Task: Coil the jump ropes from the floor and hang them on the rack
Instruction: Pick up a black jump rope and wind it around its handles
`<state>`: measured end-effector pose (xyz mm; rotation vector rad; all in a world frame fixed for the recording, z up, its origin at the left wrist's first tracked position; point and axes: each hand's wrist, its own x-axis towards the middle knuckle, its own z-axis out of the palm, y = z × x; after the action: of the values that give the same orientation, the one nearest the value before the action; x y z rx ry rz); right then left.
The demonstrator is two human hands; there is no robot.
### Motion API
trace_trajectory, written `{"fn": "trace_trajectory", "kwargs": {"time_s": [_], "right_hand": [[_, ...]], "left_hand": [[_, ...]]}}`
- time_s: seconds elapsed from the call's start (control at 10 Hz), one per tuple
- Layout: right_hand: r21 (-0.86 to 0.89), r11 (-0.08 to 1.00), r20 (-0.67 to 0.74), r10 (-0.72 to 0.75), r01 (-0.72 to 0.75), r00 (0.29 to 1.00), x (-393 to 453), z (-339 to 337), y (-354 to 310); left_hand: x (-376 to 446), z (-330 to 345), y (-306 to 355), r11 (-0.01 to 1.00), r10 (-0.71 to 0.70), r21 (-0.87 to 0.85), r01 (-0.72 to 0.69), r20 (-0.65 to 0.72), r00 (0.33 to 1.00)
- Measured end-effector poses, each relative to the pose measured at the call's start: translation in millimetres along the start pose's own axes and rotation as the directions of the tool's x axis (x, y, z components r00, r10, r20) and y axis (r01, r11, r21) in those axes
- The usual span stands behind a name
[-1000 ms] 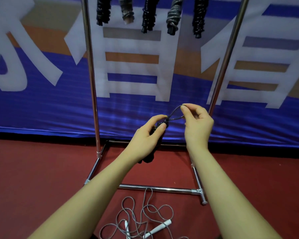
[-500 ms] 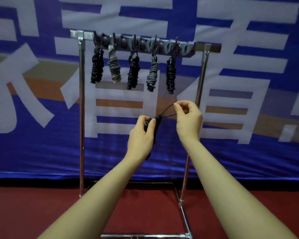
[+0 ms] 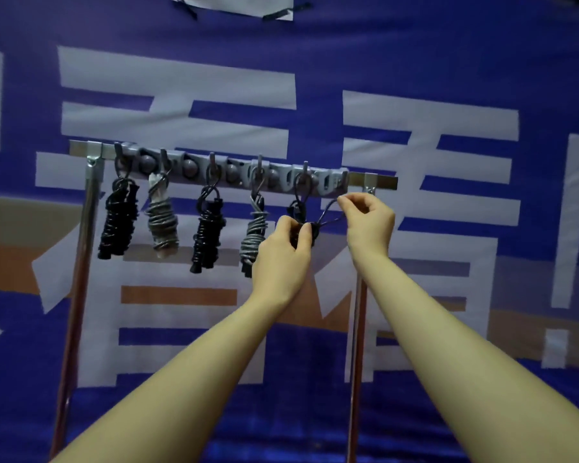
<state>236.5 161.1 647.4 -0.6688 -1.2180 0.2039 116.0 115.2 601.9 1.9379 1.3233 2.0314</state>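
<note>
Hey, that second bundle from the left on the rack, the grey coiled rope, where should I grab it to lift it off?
Grip the grey coiled rope around its wrapped middle, coming from the front with your fingers round both sides. It hangs upright from a loop over a hook on the rack, with black bundles close on either side, so probably lift it up and towards you.

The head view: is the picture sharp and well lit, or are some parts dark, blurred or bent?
Head view: dim overall, soft all over; the hanging rope bundles show little detail; the black rope between left hand and right hand is hard to trace; the rack bar runs tilted; no strong glare.
</note>
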Motion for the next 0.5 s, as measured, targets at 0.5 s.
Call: {"fn": "trace_trajectory", "kwargs": {"time_s": [0.5], "right_hand": [[0.183,0.968,-0.029,0.183,-0.175,0.983,73,23,18]], "left_hand": [[82,50,-3,0.997,0.062,0.054,-0.063,0.025,0.998]]}}
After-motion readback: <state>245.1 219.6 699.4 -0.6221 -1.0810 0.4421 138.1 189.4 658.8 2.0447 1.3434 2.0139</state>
